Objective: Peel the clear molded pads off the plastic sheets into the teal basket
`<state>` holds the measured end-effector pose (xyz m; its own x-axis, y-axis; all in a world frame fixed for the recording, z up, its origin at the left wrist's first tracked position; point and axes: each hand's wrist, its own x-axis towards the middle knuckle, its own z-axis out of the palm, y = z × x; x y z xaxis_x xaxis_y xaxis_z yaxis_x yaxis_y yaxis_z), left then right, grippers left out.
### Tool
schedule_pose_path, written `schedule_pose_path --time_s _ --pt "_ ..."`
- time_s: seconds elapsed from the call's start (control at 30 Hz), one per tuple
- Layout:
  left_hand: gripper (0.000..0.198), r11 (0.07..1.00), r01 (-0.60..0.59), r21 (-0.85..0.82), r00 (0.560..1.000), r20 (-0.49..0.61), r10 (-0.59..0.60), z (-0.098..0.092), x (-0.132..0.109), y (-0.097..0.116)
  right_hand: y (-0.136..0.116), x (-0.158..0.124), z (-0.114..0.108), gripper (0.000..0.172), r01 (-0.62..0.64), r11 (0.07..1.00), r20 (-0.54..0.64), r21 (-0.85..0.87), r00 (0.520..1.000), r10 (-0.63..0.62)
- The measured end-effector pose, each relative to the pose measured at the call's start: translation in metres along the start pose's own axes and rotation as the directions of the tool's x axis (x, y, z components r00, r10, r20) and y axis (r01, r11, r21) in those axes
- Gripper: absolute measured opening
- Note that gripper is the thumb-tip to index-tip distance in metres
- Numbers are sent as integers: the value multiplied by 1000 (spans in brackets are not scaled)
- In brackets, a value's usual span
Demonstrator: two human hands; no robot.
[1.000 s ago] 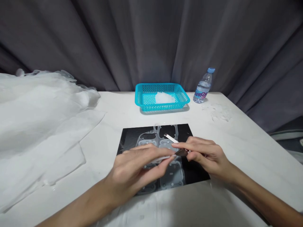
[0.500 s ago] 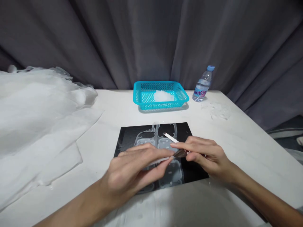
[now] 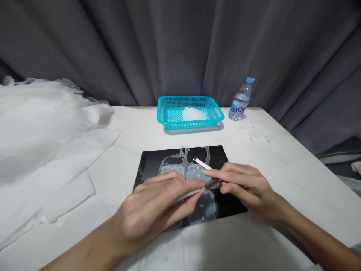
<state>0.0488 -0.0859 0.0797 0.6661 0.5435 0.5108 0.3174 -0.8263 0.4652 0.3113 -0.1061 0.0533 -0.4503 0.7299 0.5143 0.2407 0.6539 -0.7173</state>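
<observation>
I have the left hand [image 3: 163, 201] pinching a thin translucent piece [image 3: 184, 196] between thumb and fingers, fingers laid close together along its top, all of it over the black mat [image 3: 234, 199]. The right hand [image 3: 245, 184] has thumb and index pinching a small tool [image 3: 213, 184], other fingers bunched behind; its dark tapered end sits right at the piece's tip. A white bar [image 3: 201, 163] angles off past the index finger; can't tell from here if it's part of the tool. Handling guess: piece is very light, thin plastic, springy rather than floppy, likely slick, may crease if squeezed hard. I'd hold it flat across both faces, back from the tip, fingertips clear of the metal. Pale rounded panels [image 3: 201, 209] lie beneath on the mat. Blue basket [image 3: 162, 117] behind, white piece [image 3: 194, 113] inside; bottle [image 3: 239, 103] to its right, scraps [image 3: 258, 131] near that.
</observation>
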Motion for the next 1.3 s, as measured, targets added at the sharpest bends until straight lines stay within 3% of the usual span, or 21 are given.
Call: schedule_pose_path --time_s 0.57,0.8,0.93,1.07,1.3 --pt "16 999 29 18 999 -31 -28 1 2 1 1 -4 4 39 26 995 -20 -98 999 -28" --pt "13 999 43 -29 990 -136 -46 6 3 -2 4 1 2 31 -147 988 -183 -50 974 136" --pt "15 996 61 -64 988 -138 -70 7 4 -3 27 7 -16 33 -262 959 -322 -111 922 215" --pt "14 991 70 -113 987 -136 -85 7 3 -6 63 0 -29 37 -371 882 -350 -291 899 262" --pt "19 942 188 -277 969 -102 -223 10 6 -11 110 -2 -30 45 -486 561 -352 -670 873 337"
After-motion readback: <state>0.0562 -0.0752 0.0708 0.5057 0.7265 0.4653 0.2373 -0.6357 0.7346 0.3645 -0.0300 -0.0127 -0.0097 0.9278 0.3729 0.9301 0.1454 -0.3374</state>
